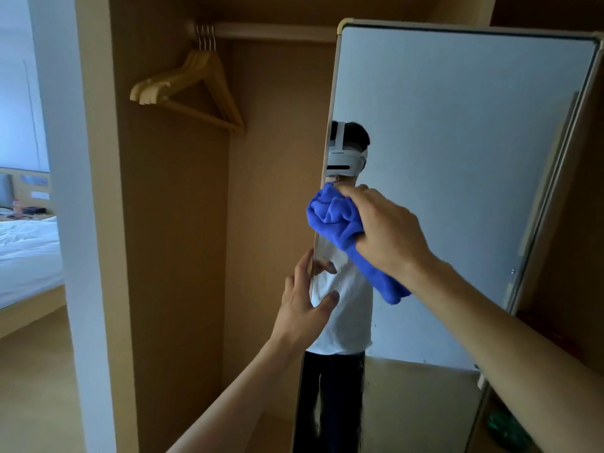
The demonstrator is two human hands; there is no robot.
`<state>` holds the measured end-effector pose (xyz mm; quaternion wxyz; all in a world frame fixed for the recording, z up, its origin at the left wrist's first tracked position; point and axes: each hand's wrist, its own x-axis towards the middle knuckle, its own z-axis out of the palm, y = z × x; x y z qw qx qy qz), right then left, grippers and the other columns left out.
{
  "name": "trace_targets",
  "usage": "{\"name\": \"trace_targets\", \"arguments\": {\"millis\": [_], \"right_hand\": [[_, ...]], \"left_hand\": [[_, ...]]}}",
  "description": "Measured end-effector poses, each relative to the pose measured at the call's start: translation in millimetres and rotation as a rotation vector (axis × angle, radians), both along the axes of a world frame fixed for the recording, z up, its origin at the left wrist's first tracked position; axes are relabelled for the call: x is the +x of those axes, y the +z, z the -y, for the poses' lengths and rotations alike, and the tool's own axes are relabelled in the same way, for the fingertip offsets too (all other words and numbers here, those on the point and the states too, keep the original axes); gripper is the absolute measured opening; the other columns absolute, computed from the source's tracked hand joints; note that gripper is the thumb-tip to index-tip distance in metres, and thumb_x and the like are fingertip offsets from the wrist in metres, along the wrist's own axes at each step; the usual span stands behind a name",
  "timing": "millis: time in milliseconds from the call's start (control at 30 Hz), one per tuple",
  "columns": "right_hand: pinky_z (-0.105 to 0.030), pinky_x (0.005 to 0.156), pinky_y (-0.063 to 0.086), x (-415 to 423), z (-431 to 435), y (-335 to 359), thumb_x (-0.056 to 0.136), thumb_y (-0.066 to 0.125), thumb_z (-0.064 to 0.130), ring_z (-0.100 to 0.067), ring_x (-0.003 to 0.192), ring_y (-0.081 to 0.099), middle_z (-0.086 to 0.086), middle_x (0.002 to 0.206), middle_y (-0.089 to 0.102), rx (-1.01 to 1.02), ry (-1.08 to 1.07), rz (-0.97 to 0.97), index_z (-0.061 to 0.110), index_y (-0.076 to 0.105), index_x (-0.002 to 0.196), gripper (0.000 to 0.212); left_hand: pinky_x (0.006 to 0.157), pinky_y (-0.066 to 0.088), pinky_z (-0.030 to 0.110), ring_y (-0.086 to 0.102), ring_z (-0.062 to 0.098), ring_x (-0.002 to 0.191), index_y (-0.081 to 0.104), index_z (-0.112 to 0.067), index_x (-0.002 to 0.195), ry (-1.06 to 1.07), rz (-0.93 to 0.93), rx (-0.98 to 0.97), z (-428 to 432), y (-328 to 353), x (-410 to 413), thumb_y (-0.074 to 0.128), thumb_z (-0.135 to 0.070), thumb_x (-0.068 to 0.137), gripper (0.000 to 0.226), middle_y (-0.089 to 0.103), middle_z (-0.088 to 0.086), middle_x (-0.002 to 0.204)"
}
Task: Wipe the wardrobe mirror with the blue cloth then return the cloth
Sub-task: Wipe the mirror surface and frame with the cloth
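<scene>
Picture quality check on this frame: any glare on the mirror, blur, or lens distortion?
Head view: no glare on the mirror, only faint streaks low down. Head view: the wide-angle lens bows the mirror's top and right frame. Head view: dim warm light in the wardrobe, cooler daylight over the bed at left. Head view: right hand and blue cloth slightly soft.

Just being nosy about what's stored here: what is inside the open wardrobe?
Inside the wardrobe, only a rail with a few bare wooden hangers at its left end shows. The mirror door covers the right part, so whatever is there cannot be seen.
</scene>
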<state>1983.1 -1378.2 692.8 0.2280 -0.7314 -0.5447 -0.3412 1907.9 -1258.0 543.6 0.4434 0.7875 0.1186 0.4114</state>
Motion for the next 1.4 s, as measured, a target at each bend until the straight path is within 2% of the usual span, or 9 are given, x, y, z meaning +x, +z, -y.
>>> {"name": "trace_targets", "arguments": {"millis": [67,167,300,400,500,633,900,1133,1400], "right_hand": [[-0.036,0.064,0.045,4.3,0.7,9.1,0.08,0.052,0.009,-0.023,0.081,0.051,0.005,0.094,0.055,-0.058,-0.037,0.105,0.022,0.051,0.095,0.02],[-0.033,0.059,0.036,10.0,-2.5,7.4,0.076,0.055,0.004,-0.025,0.079,0.05,0.006,0.092,0.054,-0.078,-0.04,0.251,0.027,0.053,0.097,0.031],[-0.037,0.061,0.04,18.2,-10.3,-8.5,0.072,0.063,-0.001,-0.031,0.078,0.056,-0.009,0.094,0.063,-0.066,-0.08,0.46,0.012,0.063,0.119,0.049],[-0.042,0.066,0.04,21.2,-13.5,-24.7,0.073,0.06,-0.001,-0.029,0.079,0.049,-0.009,0.094,0.059,-0.09,-0.109,0.53,0.012,0.059,0.12,0.048],[-0.042,0.068,0.04,18.6,-12.0,-47.2,0.076,0.061,0.0,-0.029,0.081,0.051,-0.009,0.098,0.061,-0.099,-0.11,0.526,0.012,0.057,0.124,0.05],[-0.043,0.072,0.043,12.0,-9.7,-79.8,0.078,0.056,0.002,-0.031,0.088,0.054,-0.009,0.109,0.062,-0.132,-0.103,0.46,0.014,0.056,0.13,0.053],[-0.043,0.074,0.05,7.6,-7.1,-108.9,0.066,0.077,0.003,-0.029,0.089,0.058,-0.008,0.113,0.064,-0.167,-0.081,0.35,0.015,0.058,0.133,0.071],[-0.041,0.068,0.048,22.6,-5.6,-81.2,0.072,0.074,0.006,-0.027,0.084,0.056,-0.007,0.104,0.063,-0.117,-0.054,0.342,0.017,0.057,0.131,0.063],[-0.033,0.066,0.043,37.2,9.3,-28.9,0.071,0.073,0.0,-0.031,0.081,0.06,-0.011,0.102,0.066,0.035,-0.068,0.359,0.009,0.064,0.126,0.056]], "left_hand": [[0.104,0.04,0.036,0.043,0.013,0.131,0.023,-0.052,0.147,-0.022,0.008,-0.021,-1.4,2.8,-3.2,0.058,-0.026,0.089,0.072,0.052,-0.032,0.133],[0.107,0.041,0.04,0.044,0.011,0.129,0.028,-0.073,0.125,-0.072,-0.026,-0.107,-0.6,12.1,-9.1,0.053,-0.03,0.094,0.059,0.046,-0.044,0.124],[0.115,0.035,0.047,0.047,0.012,0.133,0.034,-0.073,0.129,-0.121,-0.039,-0.238,-9.2,10.2,-6.9,0.04,-0.044,0.088,0.05,0.046,-0.009,0.147],[0.116,0.035,0.052,0.047,0.015,0.137,0.035,-0.065,0.14,-0.149,-0.023,-0.255,-17.1,2.2,-3.0,0.035,-0.057,0.089,0.051,0.048,-0.011,0.15],[0.112,0.043,0.042,0.054,0.014,0.131,0.044,-0.058,0.139,-0.144,-0.007,-0.276,-15.5,1.2,-4.5,0.027,-0.069,0.095,0.049,0.057,-0.01,0.142],[0.081,0.049,0.009,0.068,-0.001,0.104,0.06,-0.045,0.119,-0.171,0.028,-0.361,-7.1,6.2,-9.4,0.012,-0.051,0.108,0.05,0.075,-0.017,0.108],[0.114,0.04,0.046,0.059,0.015,0.128,0.061,-0.046,0.129,-0.132,0.053,-0.36,-8.7,-3.7,0.5,0.016,-0.085,0.09,0.071,0.068,-0.003,0.129],[0.122,0.027,0.05,0.038,0.016,0.145,0.048,-0.051,0.139,-0.101,-0.008,-0.369,-4.5,-5.1,-3.6,0.016,-0.093,0.081,0.079,0.049,-0.012,0.149],[0.115,0.028,0.038,0.037,0.005,0.133,0.037,-0.043,0.15,-0.046,-0.07,-0.283,3.6,-6.2,-6.7,0.014,-0.064,0.102,0.057,0.039,-0.015,0.145]]}}
